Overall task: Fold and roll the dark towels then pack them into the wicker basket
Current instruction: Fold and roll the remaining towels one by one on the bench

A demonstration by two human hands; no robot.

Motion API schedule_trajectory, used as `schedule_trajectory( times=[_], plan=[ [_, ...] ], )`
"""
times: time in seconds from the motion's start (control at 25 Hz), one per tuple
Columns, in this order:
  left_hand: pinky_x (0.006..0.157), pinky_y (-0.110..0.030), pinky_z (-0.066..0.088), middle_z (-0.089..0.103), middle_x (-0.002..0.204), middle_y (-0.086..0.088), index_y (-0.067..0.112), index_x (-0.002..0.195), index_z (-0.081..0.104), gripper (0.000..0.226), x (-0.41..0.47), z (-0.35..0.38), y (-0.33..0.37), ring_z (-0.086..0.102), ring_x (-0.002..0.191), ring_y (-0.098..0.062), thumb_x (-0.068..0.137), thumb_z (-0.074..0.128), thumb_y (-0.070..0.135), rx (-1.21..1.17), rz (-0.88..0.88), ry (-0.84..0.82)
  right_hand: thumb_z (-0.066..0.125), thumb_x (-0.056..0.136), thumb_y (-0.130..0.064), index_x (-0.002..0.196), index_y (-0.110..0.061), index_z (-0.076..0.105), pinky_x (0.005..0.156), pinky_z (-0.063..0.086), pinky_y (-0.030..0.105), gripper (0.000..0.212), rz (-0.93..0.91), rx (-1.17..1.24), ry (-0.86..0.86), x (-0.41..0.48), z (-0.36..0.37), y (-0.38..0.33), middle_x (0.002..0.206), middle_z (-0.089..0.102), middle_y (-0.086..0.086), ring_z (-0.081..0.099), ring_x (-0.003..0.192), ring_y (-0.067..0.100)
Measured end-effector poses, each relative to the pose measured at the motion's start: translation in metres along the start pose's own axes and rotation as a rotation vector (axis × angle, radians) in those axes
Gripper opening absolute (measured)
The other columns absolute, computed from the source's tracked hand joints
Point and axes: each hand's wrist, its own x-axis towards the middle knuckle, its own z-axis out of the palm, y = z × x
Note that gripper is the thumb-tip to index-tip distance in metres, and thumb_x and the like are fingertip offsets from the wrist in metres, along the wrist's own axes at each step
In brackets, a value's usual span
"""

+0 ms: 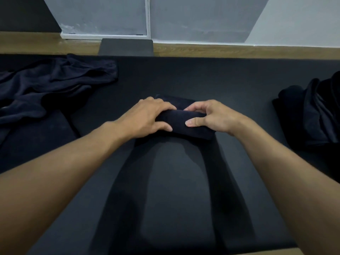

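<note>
Both bare forearms reach mid-table, left hand [147, 115] and right hand [211, 116] gripping the rolled dark towel [181, 119] on the black table [220, 80].

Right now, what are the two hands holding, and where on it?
The rolled dark towel: the left hand grips its left end, the right hand its right half, thumbs on the near side.

- left hand [147, 115] and right hand [214, 116] are both bare
- left forearm [73, 162] and right forearm [276, 162] are bare too, right down to the near frame edge
- right thumbnail [189, 123] looks short and plain
- knuckles show faintly on both
</note>
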Motion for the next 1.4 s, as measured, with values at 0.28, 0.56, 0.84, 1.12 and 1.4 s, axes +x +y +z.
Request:
schedule_trajectory(
  times=[0.28,0.56,0.84,1.12,1.4],
  plan=[
    [0.102,-0.044,0.037,0.06,0.121,-0.001,0.028,0.124,0.063,0.033,0.035,-0.001,0.003,0.051,0.118,-0.027,0.097,0.053,0.044,-0.085,-0.206,0.009,0.069,0.083,-0.027,0.12,-0.017,0.064,0.094,0.039,0.038,0.038,-0.392,-0.751,0.782,-0.007,0.062,0.029,0.117,0.063,0.003,0.059,0.107,0.023],
    [0.103,-0.047,0.039,0.059,0.129,-0.014,0.006,0.135,0.052,0.072,0.003,0.02,-0.004,0.056,0.118,-0.033,0.082,0.067,0.053,0.432,0.112,0.188,0.079,0.078,-0.035,0.117,-0.025,0.063,0.093,0.043,0.035,0.044,-0.175,-0.477,0.376,0.012,0.016,0.005,0.112,0.068,-0.002,0.061,0.105,0.02],
    [0.104,-0.044,0.03,0.055,0.124,-0.01,0.013,0.138,0.045,0.073,0.014,0.003,0.011,0.05,0.113,-0.031,0.082,0.069,0.051,0.531,0.105,0.073,0.079,0.078,-0.04,0.12,-0.025,0.062,0.095,0.048,0.035,0.048,0.073,-0.192,0.161,0.012,-0.001,-0.008,0.115,0.063,-0.002,0.061,0.108,0.017],
    [0.1,-0.044,0.032,0.058,0.122,0.003,0.027,0.129,0.048,0.061,0.058,-0.026,0.027,0.048,0.117,-0.022,0.078,0.075,0.047,0.396,-0.1,-0.315,0.074,0.082,-0.037,0.131,-0.02,0.046,0.09,0.036,0.041,0.059,-0.097,-0.87,0.589,-0.007,0.051,0.006,0.124,0.054,0.004,0.053,0.111,0.028],
    [0.082,-0.045,0.048,0.063,0.116,-0.006,0.015,0.128,0.054,0.066,0.038,0.008,0.031,0.059,0.106,-0.033,0.065,0.076,0.014,0.618,0.337,0.09,0.079,0.079,-0.036,0.104,-0.017,0.063,0.082,0.054,0.034,0.035,0.205,0.176,0.092,-0.038,0.011,0.023,0.1,0.069,-0.002,0.065,0.096,0.018]
  ],
)
